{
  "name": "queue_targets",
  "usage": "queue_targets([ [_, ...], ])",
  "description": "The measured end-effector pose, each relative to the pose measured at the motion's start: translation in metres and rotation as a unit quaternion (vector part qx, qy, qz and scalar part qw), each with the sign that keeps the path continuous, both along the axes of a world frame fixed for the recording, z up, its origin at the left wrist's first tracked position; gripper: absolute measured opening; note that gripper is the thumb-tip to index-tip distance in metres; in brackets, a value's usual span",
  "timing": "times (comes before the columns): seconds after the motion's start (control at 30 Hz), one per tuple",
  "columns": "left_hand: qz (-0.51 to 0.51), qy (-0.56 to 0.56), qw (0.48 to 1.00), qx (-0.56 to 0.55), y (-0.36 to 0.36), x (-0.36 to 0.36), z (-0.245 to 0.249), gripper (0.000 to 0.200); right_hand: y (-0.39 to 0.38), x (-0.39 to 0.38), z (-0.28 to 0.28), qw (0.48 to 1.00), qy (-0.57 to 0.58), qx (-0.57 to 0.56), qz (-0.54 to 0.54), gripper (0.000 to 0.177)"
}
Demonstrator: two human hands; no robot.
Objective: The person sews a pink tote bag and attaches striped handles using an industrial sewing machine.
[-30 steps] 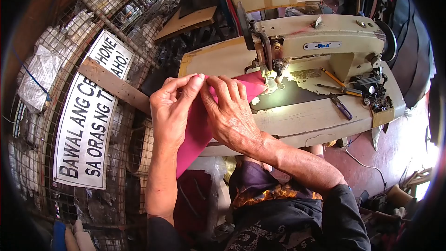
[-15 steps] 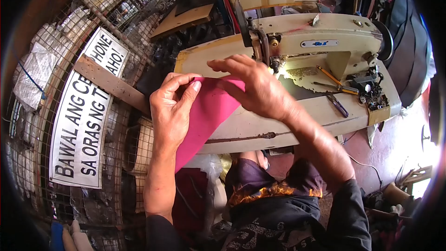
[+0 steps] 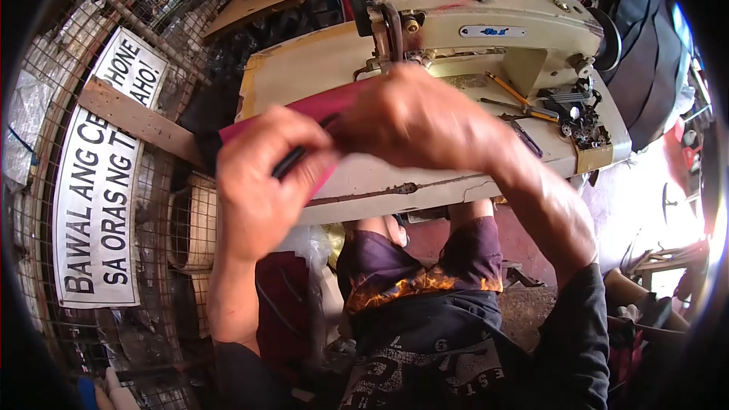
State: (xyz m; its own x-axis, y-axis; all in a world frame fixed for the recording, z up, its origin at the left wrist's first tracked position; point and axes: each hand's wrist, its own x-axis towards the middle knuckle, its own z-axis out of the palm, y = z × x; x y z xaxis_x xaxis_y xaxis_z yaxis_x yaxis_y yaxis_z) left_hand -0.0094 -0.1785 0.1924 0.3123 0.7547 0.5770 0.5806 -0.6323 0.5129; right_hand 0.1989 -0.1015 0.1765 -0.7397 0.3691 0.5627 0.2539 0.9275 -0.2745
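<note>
Both hands are together in front of the sewing machine (image 3: 486, 19), over its pale table (image 3: 357, 201). My left hand (image 3: 262, 182), blurred, is closed with thumb and fingers pinching a piece of magenta fabric (image 3: 300, 110). A narrow black strip (image 3: 288, 162) shows between its thumb and fingers, lying against the fabric. My right hand (image 3: 425, 118) is curled closed at the fabric's right part, close to the left fingertips; its own fingertips are partly hidden. The fabric stretches behind both hands, and a lower corner shows below the left thumb.
A yellow-handled tool (image 3: 543, 113), a dark tool (image 3: 528, 140) and a heap of small metal parts (image 3: 585, 118) lie on the table's right side. At left stands a wire-mesh rack with a white lettered sign (image 3: 99, 220) and a wooden slat (image 3: 140, 121). Dark red fabric (image 3: 281, 296) lies below.
The fabric, hanging down from my left hand before, is now raised and spread behind both hands. My right hand has closed in beside the left, and a black strip now shows. The view has shifted.
</note>
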Motion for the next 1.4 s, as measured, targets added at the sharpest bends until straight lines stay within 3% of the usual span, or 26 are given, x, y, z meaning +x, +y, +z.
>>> queue_targets([
  [0.03,-0.067,0.075,0.995,0.001,-0.005,0.001,0.003,0.018,-0.015,0.006,-0.020,0.998,-0.002,0.059,-0.008,0.006],
  [0.07,-0.166,0.093,0.981,-0.048,-0.009,-0.001,-0.004,0.019,-0.034,0.018,-0.041,0.999,-0.022,0.028,0.020,0.013],
  [0.13,-0.295,0.055,0.940,-0.163,-0.005,0.001,-0.029,0.017,-0.075,0.031,-0.096,0.998,-0.038,-0.005,0.054,0.031],
  [0.2,-0.201,0.081,0.960,-0.180,0.016,0.002,-0.075,0.014,-0.107,0.033,-0.152,0.990,-0.084,0.115,0.020,0.048],
  [0.3,-0.059,0.140,0.987,-0.046,0.051,0.018,-0.150,0.028,-0.115,0.047,-0.205,0.989,-0.103,0.109,-0.007,0.053],
  [0.33,-0.025,0.164,0.986,0.018,0.059,0.024,-0.169,0.033,-0.115,0.047,-0.208,0.991,-0.089,0.101,-0.006,0.054],
  [0.43,-0.008,0.204,0.978,0.046,0.073,0.018,-0.199,0.040,-0.117,0.049,-0.205,0.995,-0.076,0.068,-0.005,0.055],
  [0.77,-0.018,0.235,0.971,0.032,0.075,0.011,-0.193,0.047,-0.122,0.045,-0.208,0.999,-0.030,-0.008,-0.020,0.059],
  [0.87,0.037,0.270,0.962,0.003,0.072,0.016,-0.191,0.051,-0.127,0.048,-0.216,0.999,-0.013,-0.029,-0.026,0.063],
  [0.97,0.025,0.284,0.957,0.048,0.072,0.018,-0.188,0.055,-0.128,0.050,-0.206,0.998,-0.031,-0.036,-0.030,0.066],
  [1.2,-0.009,0.292,0.956,0.000,0.076,0.016,-0.198,0.076,-0.127,0.050,-0.192,0.998,-0.046,-0.029,-0.032,0.058],
  [1.4,-0.017,0.282,0.959,-0.001,0.093,0.015,-0.199,0.073,-0.113,0.050,-0.192,0.997,-0.040,-0.043,-0.042,0.056],
])
